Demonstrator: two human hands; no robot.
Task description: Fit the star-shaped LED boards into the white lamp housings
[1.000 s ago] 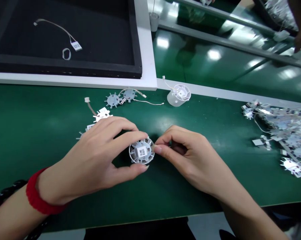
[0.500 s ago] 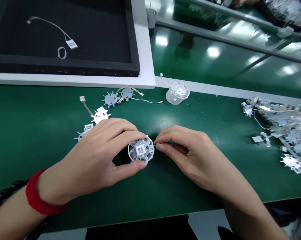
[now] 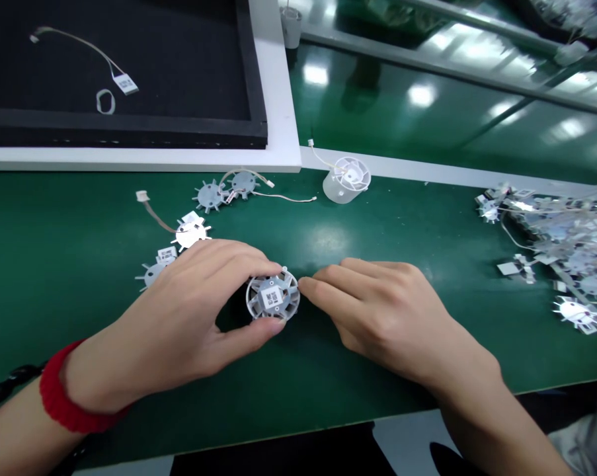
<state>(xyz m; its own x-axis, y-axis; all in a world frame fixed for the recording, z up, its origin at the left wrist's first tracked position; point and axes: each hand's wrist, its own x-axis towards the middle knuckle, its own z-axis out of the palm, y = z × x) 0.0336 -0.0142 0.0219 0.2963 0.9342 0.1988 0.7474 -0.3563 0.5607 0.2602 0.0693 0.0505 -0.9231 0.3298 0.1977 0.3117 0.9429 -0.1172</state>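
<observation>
My left hand (image 3: 189, 324) holds a round white plastic housing (image 3: 248, 305) between thumb and fingers, just above or on the green table. Set in its spoked opening is a grey disc (image 3: 285, 285) with a white printed label (image 3: 272, 297). At the housing's right rim is my right hand (image 3: 377, 311), its fingers curled together and the index fingertip against the rim. The thumb is hidden below, and whatever the fingers pinch cannot be made out. Left of the housing lie a bright spoked disc (image 3: 191, 233) with a cable and another spoked disc (image 3: 152, 274), partly covered by my left hand.
Two joined spoked discs (image 3: 210, 196) with wires lie farther back. A white cylindrical housing (image 3: 345, 182) stands near the ledge. On the right is a heap of discs and wires (image 3: 570, 244). A black-lined tray (image 3: 273, 86) with a labelled cable piece (image 3: 125, 83) fills the back left.
My right hand has rolled over, so its back faces up and the thumb is now hidden. The thin wire seen at its fingertips is out of sight. My left hand keeps its hold on the housing.
</observation>
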